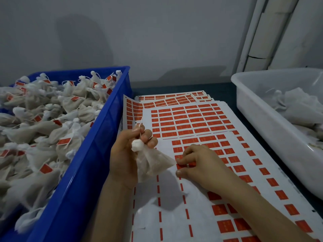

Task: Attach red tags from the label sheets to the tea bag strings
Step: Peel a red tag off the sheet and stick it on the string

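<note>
My left hand (128, 151) holds a white mesh tea bag (152, 163) by its knotted neck, above the near label sheet (174, 215). The bag's string sticks up between my fingers. My right hand (201, 163) rests on that sheet, with thumb and fingertips pinched at a red tag (181, 166) just right of the bag. Whether the tag has lifted off the sheet I cannot tell. Rows of red tags (190, 121) cover the sheets further back.
A blue crate (97, 154) on the left is piled with tagged tea bags (43, 119). A white plastic tub (272, 130) with more mesh bags stands on the right. Several overlapping label sheets (167, 99) cover the dark table up to the grey wall.
</note>
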The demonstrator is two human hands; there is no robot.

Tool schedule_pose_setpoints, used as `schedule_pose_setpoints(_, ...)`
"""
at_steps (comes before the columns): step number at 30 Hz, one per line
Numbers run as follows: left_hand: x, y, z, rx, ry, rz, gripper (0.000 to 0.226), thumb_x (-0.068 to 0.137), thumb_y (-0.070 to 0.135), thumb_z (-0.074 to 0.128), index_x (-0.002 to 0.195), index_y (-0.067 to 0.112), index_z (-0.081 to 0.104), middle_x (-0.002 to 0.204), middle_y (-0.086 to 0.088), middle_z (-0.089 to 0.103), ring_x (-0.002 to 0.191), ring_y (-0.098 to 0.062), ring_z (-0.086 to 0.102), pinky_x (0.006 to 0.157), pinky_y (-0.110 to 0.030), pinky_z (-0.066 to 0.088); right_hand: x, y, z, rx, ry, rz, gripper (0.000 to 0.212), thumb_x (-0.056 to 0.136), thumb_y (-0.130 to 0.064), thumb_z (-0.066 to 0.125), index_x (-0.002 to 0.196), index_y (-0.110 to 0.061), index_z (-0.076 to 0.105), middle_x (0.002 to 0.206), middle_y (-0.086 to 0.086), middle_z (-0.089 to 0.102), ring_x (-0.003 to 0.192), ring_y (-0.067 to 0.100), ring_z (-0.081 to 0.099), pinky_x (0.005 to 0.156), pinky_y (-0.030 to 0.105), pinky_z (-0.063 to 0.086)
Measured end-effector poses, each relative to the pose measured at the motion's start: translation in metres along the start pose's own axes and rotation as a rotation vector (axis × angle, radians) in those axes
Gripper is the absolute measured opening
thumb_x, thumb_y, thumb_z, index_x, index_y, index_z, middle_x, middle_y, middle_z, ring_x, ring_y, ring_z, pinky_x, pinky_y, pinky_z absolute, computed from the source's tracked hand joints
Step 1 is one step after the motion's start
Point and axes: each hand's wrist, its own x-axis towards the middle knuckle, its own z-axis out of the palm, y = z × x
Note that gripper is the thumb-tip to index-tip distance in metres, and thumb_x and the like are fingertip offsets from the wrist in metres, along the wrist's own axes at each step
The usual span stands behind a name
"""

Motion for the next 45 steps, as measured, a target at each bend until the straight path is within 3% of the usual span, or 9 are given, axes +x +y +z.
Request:
schedule_pose_setpoints(6,0.001,0.0,0.0,-0.015,0.072,0.015,0.027,0.047,0.018,0.084,0.065,0.016,0.064,0.055,0.004,0.056,0.049,-0.007,0.054,0.052,-0.019,0.051,0.001,-0.002,-0.001,0.01,0.019,-0.031,0.027,0.077,-0.036,0.071,0.102,-0.028,0.071,0.084,-0.025,0.046,0.077,-0.005,0.044,0.062,0.006,0.027)
schedule_pose_setpoints(11,0.002,-0.001,0.0,-0.038,0.094,0.031,0.029,0.046,0.016,0.084,0.064,0.016,0.062,0.055,0.004,0.055,0.048,-0.008,0.053,0.051,-0.019,0.05,-0.002,0.005,0.0,-0.013,0.01,-0.098,0.022,0.079,-0.038,0.067,0.099,-0.03,0.072,0.08,-0.03,0.043,0.084,-0.005,0.045,0.075,0.01,0.035)
schedule_pose_setpoints(16,0.004,-0.001,-0.002,-0.026,0.085,0.03,0.03,0.046,0.017,0.083,0.066,0.015,0.061,0.056,0.003,0.055,0.049,-0.008,0.053,0.052,-0.019,0.051,-0.002,0.005,-0.002,-0.063,0.012,-0.129,0.022,0.083,-0.04,0.062,0.101,-0.03,0.071,0.08,-0.03,0.039,0.083,-0.01,0.039,0.072,0.006,0.03)
schedule_pose_setpoints(18,0.004,-0.002,-0.002,-0.02,0.083,0.031,0.03,0.046,0.017,0.083,0.066,0.016,0.061,0.056,0.003,0.055,0.049,-0.007,0.053,0.052,-0.019,0.051,-0.002,0.006,-0.002,-0.067,-0.013,-0.119,0.027,0.08,-0.045,0.064,0.104,-0.032,0.069,0.087,-0.031,0.038,0.089,-0.006,0.039,0.086,0.015,0.038)
schedule_pose_setpoints(22,0.003,-0.002,-0.002,0.006,0.068,0.045,0.027,0.048,0.02,0.082,0.065,0.017,0.061,0.055,0.004,0.055,0.049,-0.007,0.053,0.053,-0.019,0.051,-0.007,0.011,0.0,-0.098,-0.061,-0.033,0.042,0.068,-0.059,0.068,0.105,-0.043,0.058,0.118,-0.031,0.032,0.114,-0.001,0.024,0.104,0.035,0.029)
schedule_pose_setpoints(28,0.003,0.0,-0.002,0.019,0.055,0.055,0.027,0.049,0.021,0.082,0.065,0.017,0.061,0.056,0.005,0.056,0.05,-0.007,0.053,0.053,-0.019,0.051,-0.008,0.006,0.001,-0.093,-0.001,-0.035,0.038,0.07,-0.056,0.068,0.103,-0.041,0.059,0.1,-0.034,0.038,0.101,-0.002,0.032,0.099,0.033,0.029)
schedule_pose_setpoints(35,0.003,0.0,-0.004,0.004,0.041,0.065,0.023,0.053,0.02,0.078,0.068,0.017,0.062,0.057,0.004,0.056,0.05,-0.008,0.054,0.054,-0.02,0.051,-0.011,0.013,0.009,-0.095,-0.016,0.037,0.074,0.06,-0.071,0.063,0.124,-0.047,0.033,0.121,-0.029,0.03,0.105,0.0,0.024,0.101,0.035,0.026)
schedule_pose_setpoints(40,0.003,-0.001,-0.004,0.015,0.037,0.066,0.015,0.058,0.02,0.071,0.068,0.016,0.06,0.057,0.004,0.056,0.051,-0.008,0.054,0.055,-0.019,0.051,-0.009,0.009,0.011,-0.113,-0.007,0.025,0.063,0.063,-0.066,0.066,0.117,-0.044,0.041,0.104,-0.03,0.029,0.098,-0.001,0.029,0.089,0.028,0.028)
schedule_pose_setpoints(45,0.002,-0.005,-0.004,0.1,0.148,0.017,0.004,0.071,0.022,0.058,0.07,0.018,0.058,0.057,0.003,0.056,0.051,-0.008,0.053,0.057,-0.022,0.051,-0.012,0.003,0.005,-0.02,-0.05,0.039,0.051,0.07,-0.051,0.071,0.114,-0.041,0.046,0.102,-0.028,0.032,0.103,0.002,0.039,0.095,0.029,0.039)
